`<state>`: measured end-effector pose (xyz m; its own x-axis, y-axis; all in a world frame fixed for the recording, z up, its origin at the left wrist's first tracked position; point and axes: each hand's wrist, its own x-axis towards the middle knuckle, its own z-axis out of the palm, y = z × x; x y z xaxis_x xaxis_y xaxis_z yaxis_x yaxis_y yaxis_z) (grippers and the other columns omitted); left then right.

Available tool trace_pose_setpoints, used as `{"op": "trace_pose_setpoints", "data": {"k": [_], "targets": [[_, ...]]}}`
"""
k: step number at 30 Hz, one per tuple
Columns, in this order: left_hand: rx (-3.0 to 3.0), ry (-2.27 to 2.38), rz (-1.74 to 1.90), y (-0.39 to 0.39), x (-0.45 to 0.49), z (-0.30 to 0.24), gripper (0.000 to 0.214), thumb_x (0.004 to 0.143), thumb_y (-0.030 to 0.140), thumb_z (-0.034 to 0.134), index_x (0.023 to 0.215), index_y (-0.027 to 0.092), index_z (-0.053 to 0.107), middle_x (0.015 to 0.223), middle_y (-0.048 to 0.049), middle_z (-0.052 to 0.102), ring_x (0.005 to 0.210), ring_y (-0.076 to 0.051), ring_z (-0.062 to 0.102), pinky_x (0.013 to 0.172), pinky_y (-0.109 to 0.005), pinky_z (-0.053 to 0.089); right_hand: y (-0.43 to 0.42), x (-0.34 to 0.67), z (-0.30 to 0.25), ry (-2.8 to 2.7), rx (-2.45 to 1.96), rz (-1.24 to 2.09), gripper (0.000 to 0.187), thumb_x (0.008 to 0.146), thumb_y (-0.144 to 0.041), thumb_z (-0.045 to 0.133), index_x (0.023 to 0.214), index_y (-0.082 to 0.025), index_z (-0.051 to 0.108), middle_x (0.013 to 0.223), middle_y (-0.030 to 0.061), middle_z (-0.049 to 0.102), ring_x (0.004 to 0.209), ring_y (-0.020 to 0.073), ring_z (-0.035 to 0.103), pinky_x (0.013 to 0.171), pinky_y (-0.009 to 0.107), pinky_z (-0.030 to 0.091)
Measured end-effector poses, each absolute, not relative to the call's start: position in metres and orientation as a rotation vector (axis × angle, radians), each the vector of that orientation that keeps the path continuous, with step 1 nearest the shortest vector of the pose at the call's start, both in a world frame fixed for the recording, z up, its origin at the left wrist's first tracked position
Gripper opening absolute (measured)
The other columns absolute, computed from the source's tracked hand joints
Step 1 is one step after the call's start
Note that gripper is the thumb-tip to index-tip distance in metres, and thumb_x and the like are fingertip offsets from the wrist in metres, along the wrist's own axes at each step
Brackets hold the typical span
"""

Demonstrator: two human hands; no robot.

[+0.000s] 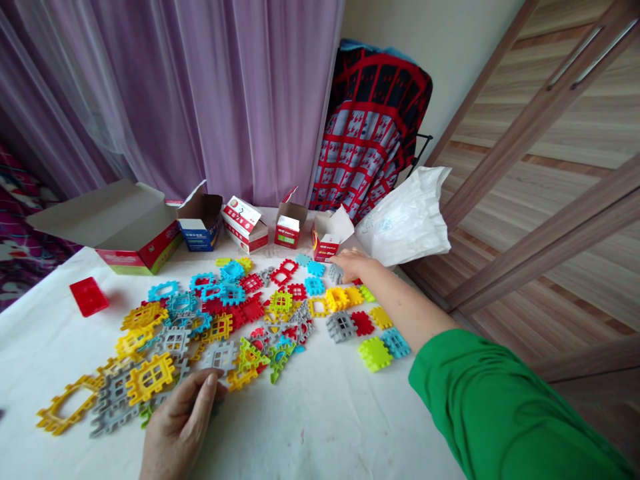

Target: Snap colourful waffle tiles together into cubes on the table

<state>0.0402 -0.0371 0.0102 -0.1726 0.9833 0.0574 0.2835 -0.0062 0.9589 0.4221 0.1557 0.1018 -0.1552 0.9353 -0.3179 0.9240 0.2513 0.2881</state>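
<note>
My left hand is at the front of the pile, thumb and forefinger pressed together. A grey window-shaped interlocking block lies just beyond its fingertips; whatever the fingers may hold is hidden. Farther back on the right, my right hand has its fingers bent down over a grey interlocking block, in front of a small red box. Interlocking plastic pieces spread between the hands, among them a yellow frame, a blue piece and a lime square.
Along the back edge of the white-covered table stand a large open carton, a blue box, and two red-and-white boxes. A white bag leans at the right. A red tray lies at left.
</note>
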Motion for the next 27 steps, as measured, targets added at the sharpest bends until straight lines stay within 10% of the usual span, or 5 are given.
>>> {"op": "trace_pose_setpoints", "data": {"k": [27], "targets": [[1.446,1.563,1.178,-0.039,0.037,0.006,0.056,0.071,0.074,0.06,0.083,0.021,0.073,0.064,-0.0021,0.073,0.056,-0.017,0.069,0.052,-0.022,0.056,0.158,0.422,0.09,2.076,1.597,0.006,0.071,0.069,-0.022,0.075,0.136,-0.026,0.053,0.131,0.0113,0.061,0.124,0.0314,0.052,0.103,0.043,0.036]]}}
